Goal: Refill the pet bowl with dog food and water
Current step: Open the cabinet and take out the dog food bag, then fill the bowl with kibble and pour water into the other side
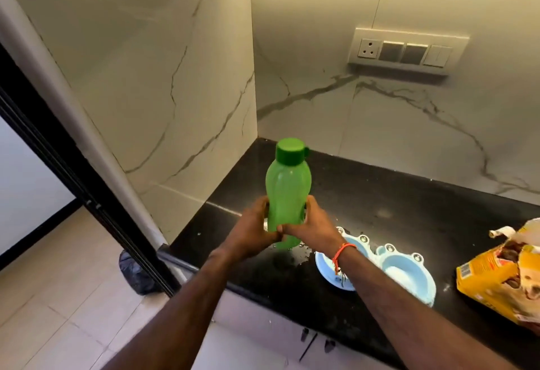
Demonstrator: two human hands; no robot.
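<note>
1. A person holds a green bottle (287,191) upright with both hands above the black counter (380,194), near its left end.
2. The left hand (251,231) wraps around the lower left side of the bottle, fingers curled on it.
3. The right hand (306,223) grips the lower right side, and the fingertips of the two hands meet at the front.
4. The bottle's dark green cap (290,151) is on.
5. A light blue double pet bowl (409,273) sits near the counter's front edge, just right of the hands; the right forearm crosses over its left half.
6. Water drops lie on the counter beside the bowl.
7. A torn yellow dog food bag (502,279) lies at the right end of the counter, with brown pieces showing through its opening.
8. An orange thread bracelet (340,254) circles the right wrist.
</note>
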